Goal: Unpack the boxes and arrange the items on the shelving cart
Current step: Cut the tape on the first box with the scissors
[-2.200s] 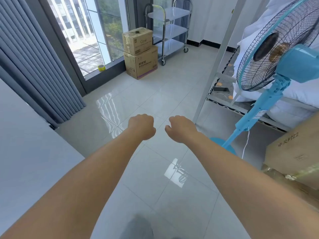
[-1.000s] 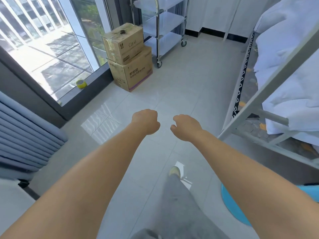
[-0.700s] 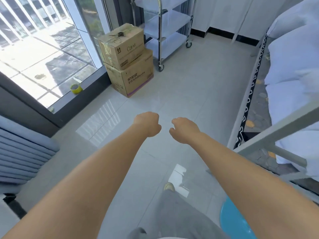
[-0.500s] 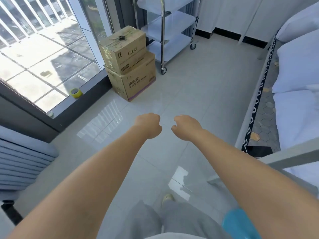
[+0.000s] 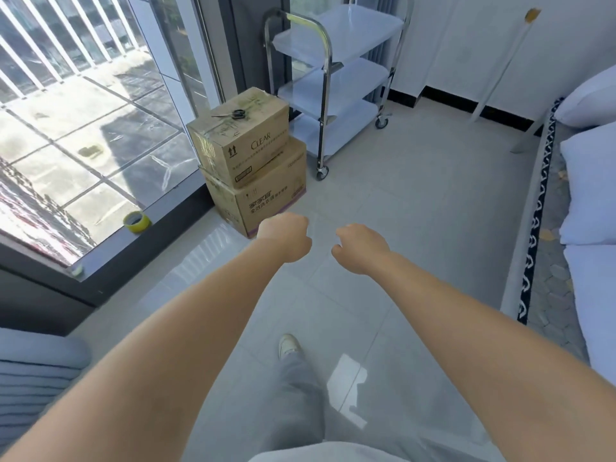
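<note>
Bare tiled floor (image 5: pixel 416 208) is lying open between the hands and the cart (image 5: pixel 333 78). Two stacked boxes (image 5: pixel 253 165) are standing against the window edge, just left of the cart, with scissors (image 5: pixel 233 114) lying on top. A bed (image 5: pixel 566 228) is bounding the floor's right edge.

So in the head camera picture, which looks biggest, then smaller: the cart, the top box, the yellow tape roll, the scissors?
1. Cart
2. Top box
3. Yellow tape roll
4. Scissors

The tape roll and scissors look nearly alike, and the scissors lie farther away, so that order is unsure.
</note>
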A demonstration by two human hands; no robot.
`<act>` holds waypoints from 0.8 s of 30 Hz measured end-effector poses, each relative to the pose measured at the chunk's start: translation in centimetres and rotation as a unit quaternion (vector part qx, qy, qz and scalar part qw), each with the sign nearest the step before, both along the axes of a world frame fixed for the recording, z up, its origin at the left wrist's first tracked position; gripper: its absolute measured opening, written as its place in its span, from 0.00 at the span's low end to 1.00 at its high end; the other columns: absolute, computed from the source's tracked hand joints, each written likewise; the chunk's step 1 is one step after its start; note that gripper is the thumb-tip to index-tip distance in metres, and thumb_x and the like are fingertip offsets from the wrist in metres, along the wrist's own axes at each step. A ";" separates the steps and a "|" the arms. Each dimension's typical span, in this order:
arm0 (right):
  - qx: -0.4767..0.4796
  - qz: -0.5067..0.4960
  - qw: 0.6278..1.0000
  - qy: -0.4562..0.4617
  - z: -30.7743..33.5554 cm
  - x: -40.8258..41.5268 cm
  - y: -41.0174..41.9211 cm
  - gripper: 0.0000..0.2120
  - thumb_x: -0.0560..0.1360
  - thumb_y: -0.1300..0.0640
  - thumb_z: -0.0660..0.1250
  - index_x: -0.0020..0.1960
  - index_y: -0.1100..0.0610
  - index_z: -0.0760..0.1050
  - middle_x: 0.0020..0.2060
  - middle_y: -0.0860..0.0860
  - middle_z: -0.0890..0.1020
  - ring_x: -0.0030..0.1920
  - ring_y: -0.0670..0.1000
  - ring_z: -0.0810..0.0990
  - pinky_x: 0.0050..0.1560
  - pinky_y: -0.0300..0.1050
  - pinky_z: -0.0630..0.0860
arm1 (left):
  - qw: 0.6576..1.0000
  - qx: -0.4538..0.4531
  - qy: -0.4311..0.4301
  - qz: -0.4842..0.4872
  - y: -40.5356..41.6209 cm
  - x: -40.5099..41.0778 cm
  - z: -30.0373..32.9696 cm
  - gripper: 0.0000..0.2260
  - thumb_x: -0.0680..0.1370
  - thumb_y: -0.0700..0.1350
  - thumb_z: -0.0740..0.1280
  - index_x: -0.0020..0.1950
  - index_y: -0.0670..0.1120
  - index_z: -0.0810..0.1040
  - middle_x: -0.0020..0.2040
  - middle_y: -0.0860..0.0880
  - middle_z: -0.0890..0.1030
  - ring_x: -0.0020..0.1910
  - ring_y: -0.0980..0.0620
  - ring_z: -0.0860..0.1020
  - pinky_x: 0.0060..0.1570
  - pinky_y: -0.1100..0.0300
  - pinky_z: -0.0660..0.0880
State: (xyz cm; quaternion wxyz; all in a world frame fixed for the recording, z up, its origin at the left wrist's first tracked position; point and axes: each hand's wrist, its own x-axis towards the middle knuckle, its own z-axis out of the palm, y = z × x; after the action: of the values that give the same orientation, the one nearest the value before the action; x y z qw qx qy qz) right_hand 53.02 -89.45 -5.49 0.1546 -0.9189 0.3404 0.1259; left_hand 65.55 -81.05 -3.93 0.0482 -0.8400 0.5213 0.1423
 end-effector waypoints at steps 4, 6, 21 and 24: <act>0.002 0.007 1.000 0.017 0.4 7.1 -4.2 0.08 0.78 0.58 0.54 0.40 0.58 0.64 0.48 0.56 0.71 0.51 0.57 0.71 0.43 0.46 0.65 | 1.000 0.015 0.005 0.009 -4.1 7.2 0.2 0.11 0.79 0.46 0.57 0.57 0.44 0.73 0.55 0.46 0.76 0.51 0.45 0.75 0.43 0.56 0.69; 0.001 0.008 1.000 0.023 1.0 10.4 -6.1 0.14 0.78 0.58 0.54 0.34 0.55 0.56 0.44 0.54 0.67 0.47 0.56 0.68 0.43 0.46 0.63 | 1.000 0.020 0.005 0.013 -5.7 10.5 0.4 0.09 0.78 0.45 0.58 0.53 0.43 0.74 0.51 0.47 0.76 0.47 0.45 0.74 0.41 0.56 0.69; 0.010 0.048 0.999 0.019 -0.2 23.9 -16.7 0.16 0.78 0.58 0.54 0.33 0.54 0.54 0.37 0.51 0.64 0.44 0.55 0.65 0.41 0.45 0.62 | 0.997 0.019 0.018 0.069 -14.4 23.6 -0.3 0.08 0.77 0.44 0.58 0.53 0.44 0.73 0.50 0.46 0.76 0.44 0.45 0.72 0.40 0.57 0.69; 0.013 0.057 0.998 0.024 -1.1 26.2 -20.1 0.14 0.78 0.58 0.54 0.34 0.55 0.56 0.35 0.50 0.63 0.42 0.54 0.66 0.35 0.44 0.60 | 0.996 0.022 0.021 0.082 -16.9 25.7 -1.0 0.08 0.77 0.43 0.58 0.52 0.43 0.73 0.49 0.46 0.76 0.43 0.45 0.72 0.40 0.57 0.70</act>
State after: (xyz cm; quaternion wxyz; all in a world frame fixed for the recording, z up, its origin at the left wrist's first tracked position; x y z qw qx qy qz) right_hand 79.25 -109.51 -6.60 0.1508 -0.9315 0.2890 0.1615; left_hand 91.30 -97.94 -4.90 0.0439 -0.8754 0.4483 0.1752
